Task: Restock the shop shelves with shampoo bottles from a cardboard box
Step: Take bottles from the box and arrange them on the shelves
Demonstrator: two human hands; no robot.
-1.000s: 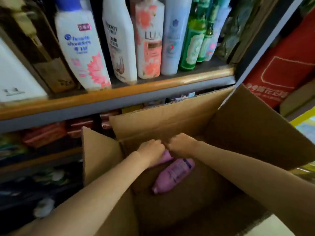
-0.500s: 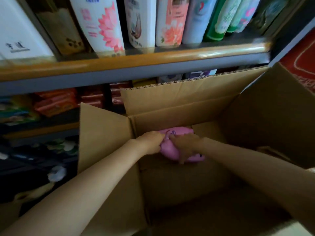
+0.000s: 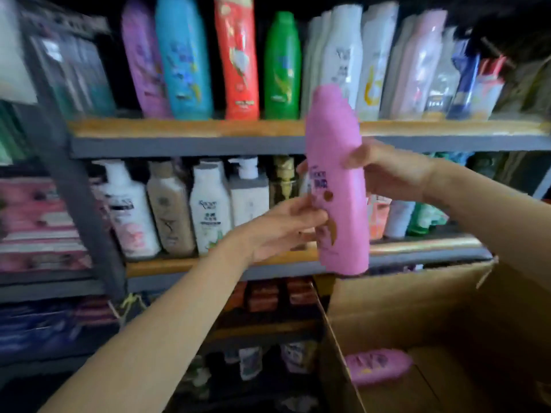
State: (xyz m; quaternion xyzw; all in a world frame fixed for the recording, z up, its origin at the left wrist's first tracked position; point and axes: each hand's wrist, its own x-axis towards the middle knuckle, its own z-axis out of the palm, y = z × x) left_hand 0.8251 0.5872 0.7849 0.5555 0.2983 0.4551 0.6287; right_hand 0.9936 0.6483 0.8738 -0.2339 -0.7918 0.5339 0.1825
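Pink bottle held upright before shelves, clear of box.

Right hand (image 3: 387, 171) gripped the pink shampoo bottle (image 3: 337, 180) at mid-body; left hand (image 3: 286, 228) pinched its lower edge from 8 o'clock, probably steadying it with the label outward for shelving. Cardboard box (image 3: 447, 308) sat at 5 o'clock, with a second pink bottle (image 3: 378, 365) lying inside. Upper shelf (image 3: 190, 129) looked full.

Plastic, card, wood and painted metal

The tall pink plastic shampoo bottle (image 3: 338, 186) looks smooth with a soft sheen; the brown cardboard box (image 3: 447, 308) is matt and fibrous; the shelf's orange wooden edging strip (image 3: 190, 128) seems varnished, though blurred, over a matt grey, probably metal shelf rail (image 3: 185, 146)
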